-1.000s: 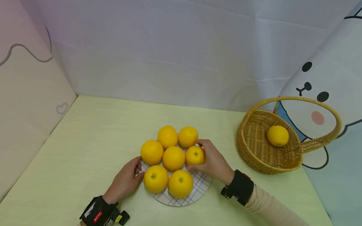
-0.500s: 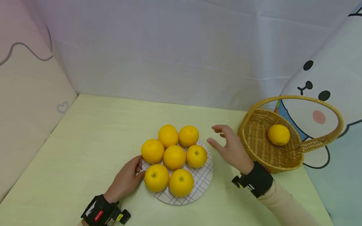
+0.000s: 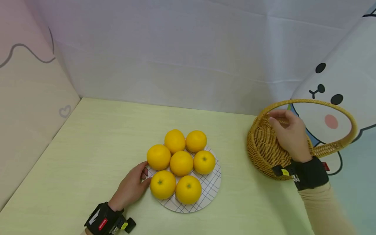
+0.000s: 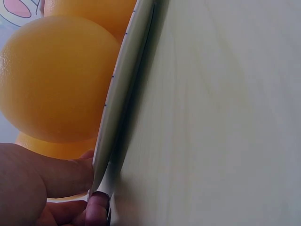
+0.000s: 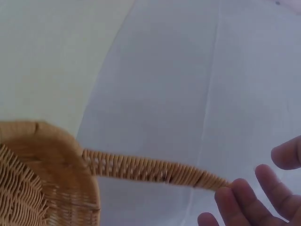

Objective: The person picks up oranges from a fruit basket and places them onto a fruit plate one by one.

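Observation:
Several oranges (image 3: 181,163) sit on a round white plate (image 3: 211,189) with a blue grid pattern. At the plate's left edge, my left hand (image 3: 130,186) pinches the rim; the left wrist view shows the thumb (image 4: 66,176) over it and a fingertip (image 4: 97,209) under it. My right hand (image 3: 292,137) hovers over a wicker basket (image 3: 258,155), below the arch of its handle, holding nothing. Its fingers are loosely bent and spread, and in the right wrist view the fingertips (image 5: 230,202) overlap the end of the handle (image 5: 150,169). The basket's right inside is hidden behind that hand.
The basket stands at the right of the pale wooden table (image 3: 117,130), its tall handle (image 3: 349,127) arching up. A white cloth (image 3: 176,65) hangs along the back, and a printed cloth (image 3: 323,114) with a cartoon face borders the right side.
My right hand let go of an orange at the plate's right side and moved right, over the basket. It now covers the orange seen there earlier. The left hand stayed at the plate.

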`<state>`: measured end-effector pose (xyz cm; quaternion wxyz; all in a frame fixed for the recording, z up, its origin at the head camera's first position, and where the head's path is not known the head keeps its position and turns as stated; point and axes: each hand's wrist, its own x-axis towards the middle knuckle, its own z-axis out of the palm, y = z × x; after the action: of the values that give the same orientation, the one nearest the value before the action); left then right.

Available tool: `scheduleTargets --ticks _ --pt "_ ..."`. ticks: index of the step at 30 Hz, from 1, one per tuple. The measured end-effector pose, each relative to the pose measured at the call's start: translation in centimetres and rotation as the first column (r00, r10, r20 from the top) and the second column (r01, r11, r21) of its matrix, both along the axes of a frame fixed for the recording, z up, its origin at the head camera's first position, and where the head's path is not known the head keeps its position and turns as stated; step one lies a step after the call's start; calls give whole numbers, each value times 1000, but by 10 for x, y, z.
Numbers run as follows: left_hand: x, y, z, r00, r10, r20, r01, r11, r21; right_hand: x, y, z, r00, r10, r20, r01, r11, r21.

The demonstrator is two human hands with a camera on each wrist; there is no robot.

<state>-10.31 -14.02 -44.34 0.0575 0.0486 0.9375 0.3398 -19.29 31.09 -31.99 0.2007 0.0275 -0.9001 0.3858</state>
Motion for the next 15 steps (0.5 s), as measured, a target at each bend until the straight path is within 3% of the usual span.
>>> scheduleTargets --ticks 4,9,15 --pt "0 1 0 1000 -2 0 2 1000 2 -11 28 -4 993 -105 46 105 994 -10" --pt "1 1 1 1000 -2 11 2 1000 5 -27 59 -18 969 -205 141 207 978 5" --pt "1 0 3 1000 -8 0 8 1000 6 -42 80 -40 935 -222 277 232 973 -5"
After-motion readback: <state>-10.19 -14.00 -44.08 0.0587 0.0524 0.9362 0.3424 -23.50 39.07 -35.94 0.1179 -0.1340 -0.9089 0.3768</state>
